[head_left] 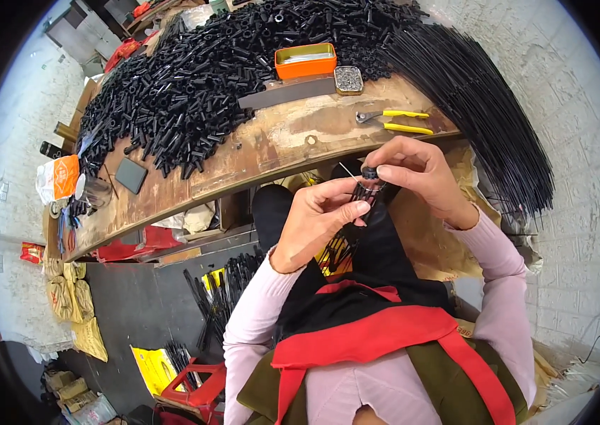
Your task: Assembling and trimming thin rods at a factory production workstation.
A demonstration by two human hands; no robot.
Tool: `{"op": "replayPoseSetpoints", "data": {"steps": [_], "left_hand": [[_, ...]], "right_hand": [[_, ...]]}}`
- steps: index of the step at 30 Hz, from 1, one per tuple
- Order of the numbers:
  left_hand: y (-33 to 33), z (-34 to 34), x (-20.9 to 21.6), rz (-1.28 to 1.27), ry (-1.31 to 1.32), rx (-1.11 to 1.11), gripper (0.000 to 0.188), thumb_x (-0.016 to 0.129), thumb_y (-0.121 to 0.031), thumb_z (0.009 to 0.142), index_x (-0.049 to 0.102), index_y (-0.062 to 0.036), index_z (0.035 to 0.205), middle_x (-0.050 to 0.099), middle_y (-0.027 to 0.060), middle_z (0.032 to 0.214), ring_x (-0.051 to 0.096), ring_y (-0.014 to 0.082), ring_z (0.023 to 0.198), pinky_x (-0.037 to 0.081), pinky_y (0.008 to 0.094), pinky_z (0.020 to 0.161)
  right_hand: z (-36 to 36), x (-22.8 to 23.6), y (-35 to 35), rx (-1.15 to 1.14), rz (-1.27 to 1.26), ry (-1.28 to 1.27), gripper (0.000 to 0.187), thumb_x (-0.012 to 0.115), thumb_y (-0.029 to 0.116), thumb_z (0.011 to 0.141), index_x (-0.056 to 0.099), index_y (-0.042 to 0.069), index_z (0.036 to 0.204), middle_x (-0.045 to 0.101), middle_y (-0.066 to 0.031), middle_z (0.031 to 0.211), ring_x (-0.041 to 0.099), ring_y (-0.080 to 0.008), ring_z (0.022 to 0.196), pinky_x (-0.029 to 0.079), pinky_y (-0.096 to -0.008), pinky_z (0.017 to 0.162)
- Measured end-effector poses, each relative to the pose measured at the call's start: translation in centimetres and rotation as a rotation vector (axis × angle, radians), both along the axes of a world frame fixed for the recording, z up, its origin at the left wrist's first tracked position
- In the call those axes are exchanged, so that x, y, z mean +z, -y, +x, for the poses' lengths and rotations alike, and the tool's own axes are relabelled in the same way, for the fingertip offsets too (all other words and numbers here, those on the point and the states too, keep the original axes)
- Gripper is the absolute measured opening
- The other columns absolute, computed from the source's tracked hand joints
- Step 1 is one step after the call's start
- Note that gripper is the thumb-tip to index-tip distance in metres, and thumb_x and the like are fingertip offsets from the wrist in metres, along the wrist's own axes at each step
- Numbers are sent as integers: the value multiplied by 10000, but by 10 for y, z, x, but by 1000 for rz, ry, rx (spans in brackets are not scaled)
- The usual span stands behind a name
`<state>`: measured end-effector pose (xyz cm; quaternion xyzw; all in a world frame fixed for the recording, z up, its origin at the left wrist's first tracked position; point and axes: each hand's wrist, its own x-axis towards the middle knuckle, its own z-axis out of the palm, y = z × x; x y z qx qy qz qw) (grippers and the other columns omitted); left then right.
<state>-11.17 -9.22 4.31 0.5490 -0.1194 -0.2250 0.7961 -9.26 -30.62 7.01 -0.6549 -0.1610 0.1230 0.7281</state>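
Note:
Above my lap, my left hand point(323, 221) is closed round a bundle of thin black ribs point(366, 197), its thumb pressing on them. My right hand point(419, 176) pinches a small black ribbed plastic piece point(369, 172) at the top of that bundle, between thumb and index finger. A thin pale wire point(346, 170) sticks out beside the piece, and a loop of it seems to run round the ribs. The bundle's lower ends pass behind my left hand toward my knees. Yellow-handled cutting pliers point(405, 113) lie on the wooden bench point(293, 134) beyond my hands.
A large heap of black plastic tubes point(194, 99) covers the bench's far side. An orange tin point(305, 66) with thin wires and a small tin of metal bits point(348, 80) stand before it. Long black rods point(477, 99) overhang the right end. A red stool point(201, 386) stands lower left.

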Motion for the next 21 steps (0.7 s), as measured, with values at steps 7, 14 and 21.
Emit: {"op": "replayPoseSetpoints", "data": {"steps": [7, 14, 21], "left_hand": [[4, -8, -1, 10, 34, -3, 298, 690, -34, 885, 641, 27, 1173, 701, 66, 996, 642, 108, 803, 547, 257, 738], [6, -7, 1, -14, 69, -45, 352, 688, -50, 895, 616, -6, 1237, 682, 57, 1091, 622, 89, 907, 544, 257, 750], [6, -9, 3, 9, 41, -28, 329, 686, -33, 886, 627, 11, 1207, 696, 72, 1040, 647, 118, 897, 564, 273, 753]], "right_hand": [[-11, 9, 4, -21, -175, 123, 140, 683, 56, 878, 633, 14, 1003, 673, -68, 1016, 632, -118, 946, 504, -277, 860], [-10, 14, 12, 40, -61, 18, 121, 671, 71, 894, 605, 30, 987, 692, -106, 1062, 641, -141, 983, 499, -298, 898], [-13, 14, 9, 4, -25, 40, 133, 668, 77, 900, 622, 26, 1013, 682, -86, 1074, 629, -133, 995, 485, -282, 908]]}}
